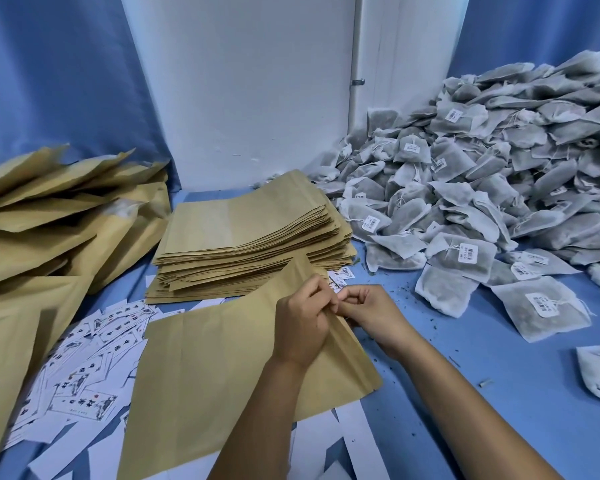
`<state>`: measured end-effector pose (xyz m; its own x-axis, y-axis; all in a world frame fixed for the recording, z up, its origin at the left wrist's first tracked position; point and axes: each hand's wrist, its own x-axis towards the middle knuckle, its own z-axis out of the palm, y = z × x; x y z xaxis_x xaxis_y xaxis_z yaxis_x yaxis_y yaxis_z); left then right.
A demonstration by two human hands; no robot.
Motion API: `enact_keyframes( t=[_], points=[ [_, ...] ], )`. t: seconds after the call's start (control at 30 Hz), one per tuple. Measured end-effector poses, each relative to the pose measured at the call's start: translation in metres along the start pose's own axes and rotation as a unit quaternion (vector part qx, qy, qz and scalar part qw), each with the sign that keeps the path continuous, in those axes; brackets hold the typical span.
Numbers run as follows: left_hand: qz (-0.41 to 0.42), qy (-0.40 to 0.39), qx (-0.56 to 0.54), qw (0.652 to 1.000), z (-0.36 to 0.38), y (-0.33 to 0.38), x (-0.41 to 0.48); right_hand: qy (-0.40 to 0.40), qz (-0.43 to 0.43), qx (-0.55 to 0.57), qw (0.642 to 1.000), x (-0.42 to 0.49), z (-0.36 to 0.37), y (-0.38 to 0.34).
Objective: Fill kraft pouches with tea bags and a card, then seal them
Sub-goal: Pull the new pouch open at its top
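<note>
Near the middle of the blue surface, both hands — left, right — pinch one kraft pouch's right-hand edge, fingers curled.

Both hands pinch a kraft pouch's edge.

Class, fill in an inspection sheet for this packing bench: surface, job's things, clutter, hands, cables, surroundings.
Surface: blue table, specked with tea crumbs.
Job's things: flat pouch in hand; pouch stack behind; tea bag heap right; cards scattered left; bulging pouches far left.
Clutter: white paper strips near the front edge.
Hands: left hand and right hand pinch the pouch's edge.
Cables: nothing seen.
Surroundings: blue curtains, white wall.
</note>
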<state>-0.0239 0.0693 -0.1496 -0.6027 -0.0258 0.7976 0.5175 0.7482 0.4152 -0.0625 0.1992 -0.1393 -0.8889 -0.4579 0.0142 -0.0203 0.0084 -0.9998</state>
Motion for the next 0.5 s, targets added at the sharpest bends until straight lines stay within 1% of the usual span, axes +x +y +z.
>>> enact_keyframes(
  t=[0.13, 0.2, 0.3, 0.4, 0.5],
  points=[
    [0.006, -0.016, 0.009, 1.000, 0.002, 0.000, 0.000, 0.056, 0.013, 0.023, 0.998, 0.001, -0.004, 0.000],
    [0.004, -0.035, 0.008, 0.999, 0.004, 0.000, 0.000, 0.057, 0.016, 0.028, 0.998, 0.001, -0.002, -0.001],
    [-0.040, -0.039, 0.026, 0.998, 0.006, -0.003, 0.001, 0.069, 0.021, 0.036, 0.997, 0.001, 0.009, 0.001],
    [-0.083, -0.017, 0.018, 0.996, 0.004, -0.007, 0.001, 0.110, 0.012, -0.033, 0.993, 0.005, 0.022, 0.002],
    [-0.087, 0.004, 0.002, 0.996, 0.000, -0.005, 0.005, 0.122, 0.014, -0.069, 0.990, 0.009, 0.028, 0.001]
  ],
)
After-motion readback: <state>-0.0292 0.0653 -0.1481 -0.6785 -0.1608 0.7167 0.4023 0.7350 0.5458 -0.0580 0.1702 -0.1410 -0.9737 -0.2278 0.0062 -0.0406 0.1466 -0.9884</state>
